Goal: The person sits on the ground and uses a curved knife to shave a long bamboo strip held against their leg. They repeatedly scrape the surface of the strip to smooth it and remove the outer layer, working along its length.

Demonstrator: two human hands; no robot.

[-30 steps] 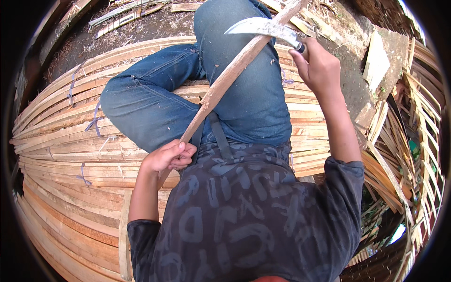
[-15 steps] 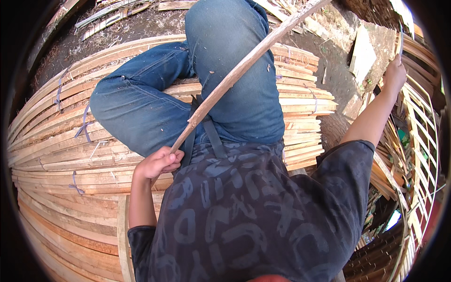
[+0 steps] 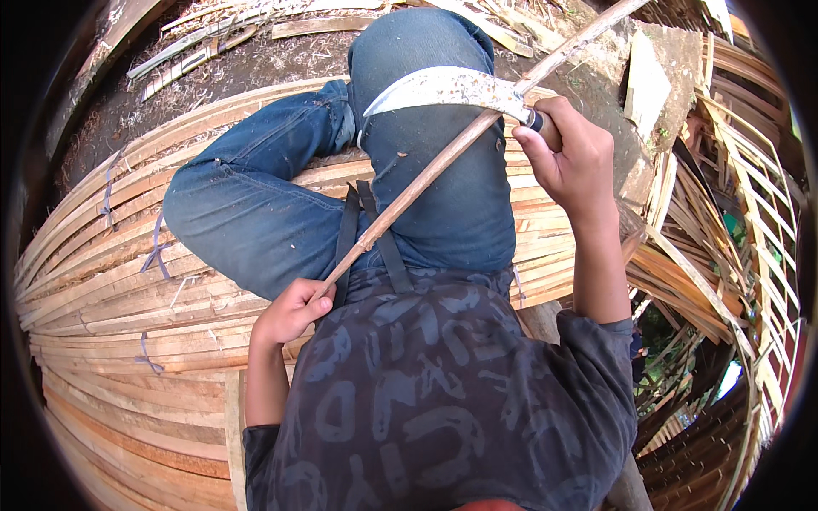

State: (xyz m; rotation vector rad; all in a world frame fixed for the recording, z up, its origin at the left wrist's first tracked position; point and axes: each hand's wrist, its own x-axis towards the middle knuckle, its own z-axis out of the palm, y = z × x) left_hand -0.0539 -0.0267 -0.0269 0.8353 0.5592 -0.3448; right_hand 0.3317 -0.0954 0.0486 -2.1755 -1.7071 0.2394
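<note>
My left hand is closed around the near end of a long, thin wooden stick. The stick slants up to the right across my raised knee, and its far end runs off the upper edge. My right hand grips the dark handle of a sickle. Its curved, pale, speckled blade points left over my jeans. Near its base the blade crosses over the stick; whether it touches the wood I cannot tell.
Bundles of wooden slats, tied with purple string, lie beneath me and to the left. Split strips and a lattice of slats stand at the right. Scrap wood and shavings cover the ground ahead.
My right hand has swung in from the far right, bringing the sickle across the stick. The left hand still holds the stick, which has shifted slightly.
</note>
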